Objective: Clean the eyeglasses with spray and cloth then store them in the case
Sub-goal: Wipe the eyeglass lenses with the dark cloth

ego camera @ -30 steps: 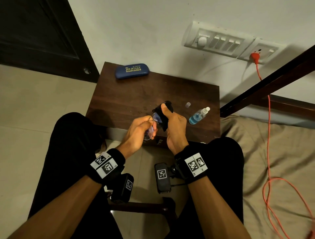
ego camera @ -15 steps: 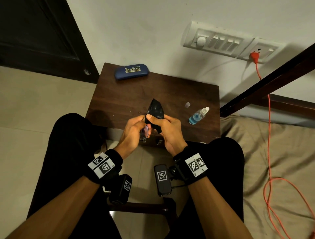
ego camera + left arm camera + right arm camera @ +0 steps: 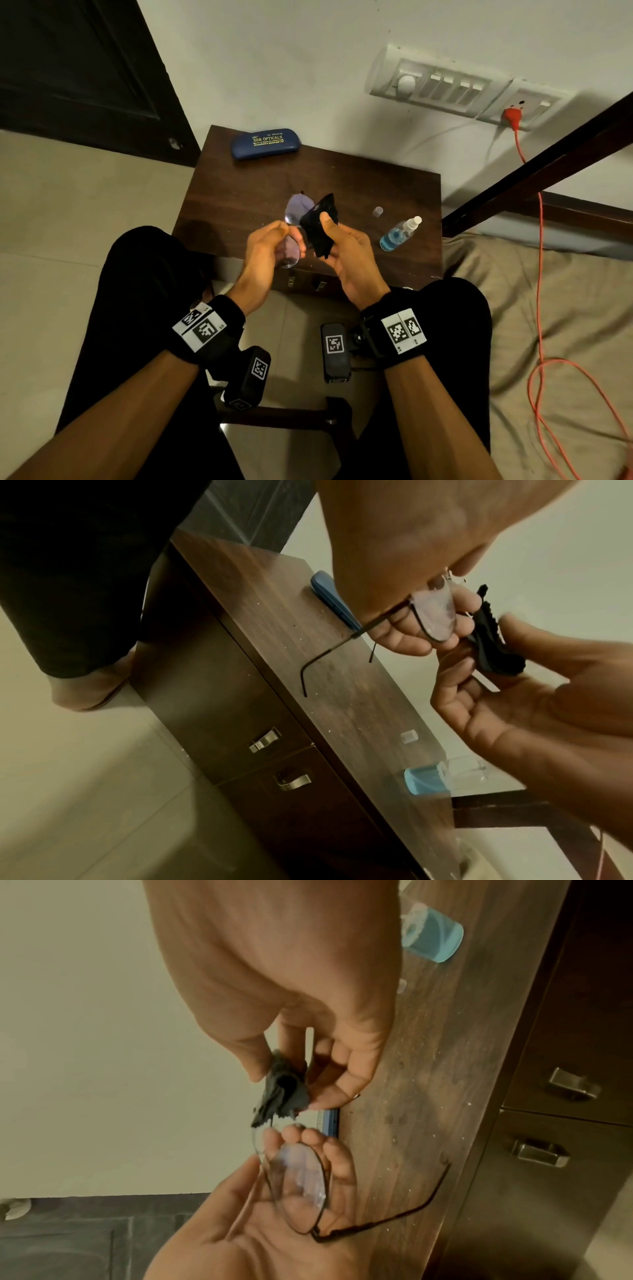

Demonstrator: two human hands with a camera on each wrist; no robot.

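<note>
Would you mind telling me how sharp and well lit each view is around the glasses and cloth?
Head view: dim but sharp; eyeglasses and cloth readable, case lettering legible. Left wrist view: right hand motion-blurred. Right wrist view: soft, warm-tinted; smears on the lens show, left hand blurred.

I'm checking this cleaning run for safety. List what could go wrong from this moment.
1. The left hand holds the thin black wire-framed eyeglasses with fingertips against a lens; it may smudge again.
2. The glasses hang in the air near the dark wooden cabinet's front edge; a slip could drop them to the floor.
3. The uncapped blue spray bottle lies near the right hand; it might get knocked or leak.
</note>
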